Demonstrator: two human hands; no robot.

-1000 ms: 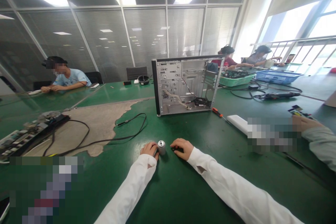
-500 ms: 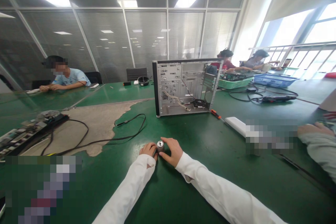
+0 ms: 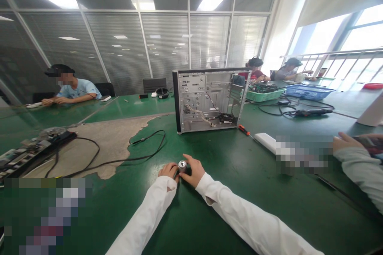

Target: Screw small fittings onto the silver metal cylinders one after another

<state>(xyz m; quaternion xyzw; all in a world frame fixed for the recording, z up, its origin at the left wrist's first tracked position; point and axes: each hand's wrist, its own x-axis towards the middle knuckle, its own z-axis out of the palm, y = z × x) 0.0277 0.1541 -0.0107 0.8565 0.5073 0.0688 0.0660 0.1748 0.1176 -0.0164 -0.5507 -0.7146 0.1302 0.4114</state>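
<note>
Small silvery cylinder [image 3: 182, 165] upright between the two grips, close against both.
It stands on the green surface [image 3: 227, 151], just right of the left grip [image 3: 168, 170], whose fingers curl beside it; whether they pinch anything I cannot tell. The right grip [image 3: 195, 172] has thumb and forefinger spread about the cylinder's right side, the forefinger reaching past it. Beyond both grips stands an open computer case [image 3: 220, 95]; a screwdriver [image 3: 243, 129] lies farther right, a black cable [image 3: 137, 140] leftward.
</note>
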